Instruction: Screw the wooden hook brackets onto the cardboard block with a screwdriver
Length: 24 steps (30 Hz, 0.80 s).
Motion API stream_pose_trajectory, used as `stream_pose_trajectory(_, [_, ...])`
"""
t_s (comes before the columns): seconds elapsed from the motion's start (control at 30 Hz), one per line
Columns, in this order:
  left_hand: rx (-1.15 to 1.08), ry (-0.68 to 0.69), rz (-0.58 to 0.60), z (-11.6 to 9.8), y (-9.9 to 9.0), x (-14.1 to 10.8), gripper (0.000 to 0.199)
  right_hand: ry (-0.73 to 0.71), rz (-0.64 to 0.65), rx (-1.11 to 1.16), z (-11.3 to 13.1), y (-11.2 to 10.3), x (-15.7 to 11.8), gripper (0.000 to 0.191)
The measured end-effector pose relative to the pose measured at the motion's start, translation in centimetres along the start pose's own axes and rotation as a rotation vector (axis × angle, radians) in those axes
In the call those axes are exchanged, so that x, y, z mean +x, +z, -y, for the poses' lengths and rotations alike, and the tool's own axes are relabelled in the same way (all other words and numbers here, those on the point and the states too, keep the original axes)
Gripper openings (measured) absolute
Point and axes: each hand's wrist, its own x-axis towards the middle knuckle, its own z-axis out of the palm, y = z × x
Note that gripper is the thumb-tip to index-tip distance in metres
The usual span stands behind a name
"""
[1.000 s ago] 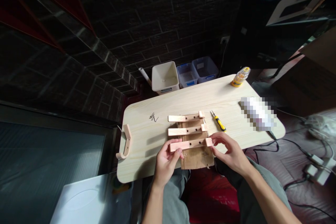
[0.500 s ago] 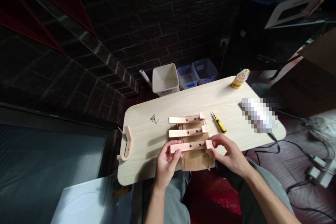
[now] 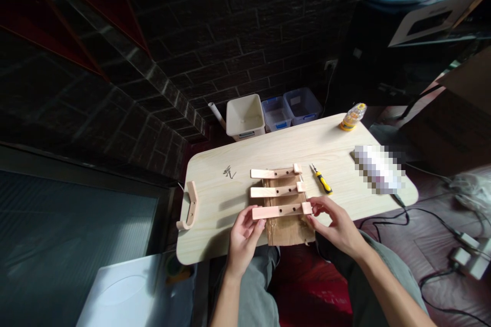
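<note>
Three pale wooden hooks with dark screw holes lie side by side across a piece of brown cardboard: a far hook, a middle hook and a near hook. My left hand is closed around the long left end of the near hook, thumb at its front edge. At the raised block on its right end, the fingers and thumb of my right hand pinch it. Beyond the right hand lies a yellow and black screwdriver.
Loose screws lie on the light wooden table. Another wooden hook is at its left edge. A clear bottle with yellow parts stands at the back right, with a pixelated object nearer. Bins stand behind.
The view has shifted slightly, so the table appears a little further right. My left thumb sits slightly lower against the near hook's edge. Both hands stay at its ends.
</note>
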Motion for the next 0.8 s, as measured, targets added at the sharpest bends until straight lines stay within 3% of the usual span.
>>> stream_pose_trajectory(0.33, [-0.010, -0.002, 0.027, 0.1, 0.5, 0.1, 0.051, 0.020, -0.019, -0.018, 0.2, 0.4, 0.0, 0.035])
stream_pose_trajectory(0.47, [0.006, 0.052, 0.043, 0.3, -0.6, -0.1, 0.053, 0.027, -0.033, 0.005, 0.0, 0.2, -0.3, 0.045])
stream_pose_trajectory(0.53, [0.078, 0.082, 0.040, 0.2, -2.3, -0.2, 0.049, 0.028, -0.050, 0.011, 0.0, 0.1, -0.5, 0.048])
stream_pose_trajectory(0.6, [0.227, 0.128, -0.051, -0.2, -5.0, 0.0, 0.044, 0.036, -0.070, 0.013, -0.1, 0.0, -0.9, 0.049])
stream_pose_trajectory(0.73, [0.631, 0.342, -0.456, -1.3, -11.6, 1.0, 0.045, 0.057, -0.114, 0.017, 0.0, -0.1, -1.5, 0.048])
stream_pose_trajectory(0.8, [0.787, 0.284, -0.619, -1.7, -14.2, 1.6, 0.062, 0.067, -0.141, 0.021, 0.0, -0.1, -1.8, 0.048])
